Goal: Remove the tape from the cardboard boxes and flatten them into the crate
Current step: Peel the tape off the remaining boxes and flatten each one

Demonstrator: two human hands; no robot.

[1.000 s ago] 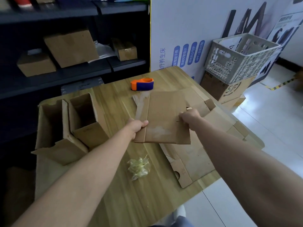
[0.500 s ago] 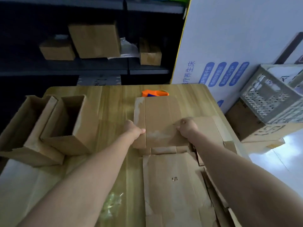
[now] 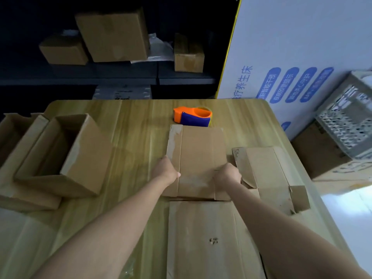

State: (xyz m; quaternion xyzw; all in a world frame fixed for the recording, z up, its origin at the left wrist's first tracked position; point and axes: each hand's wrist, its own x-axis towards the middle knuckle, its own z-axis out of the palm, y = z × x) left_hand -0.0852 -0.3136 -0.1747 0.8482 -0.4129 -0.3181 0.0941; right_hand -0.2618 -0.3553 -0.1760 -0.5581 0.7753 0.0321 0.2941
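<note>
Bare wooden surface (image 3: pixel 138 137) lies open between the upright open brown cardboard box (image 3: pixel 66 156) at left and the orange-and-blue tape dispenser (image 3: pixel 192 117), which blocks the far side.

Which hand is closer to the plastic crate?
Right. The right hand grips the flattened box on its crate-side edge, with the crate off to its right. The left hand grips the opposite edge, farther away.

Matt cardboard sheet (image 3: pixel 203 154) on smooth wood-grain table (image 3: pixel 136 125)
</note>
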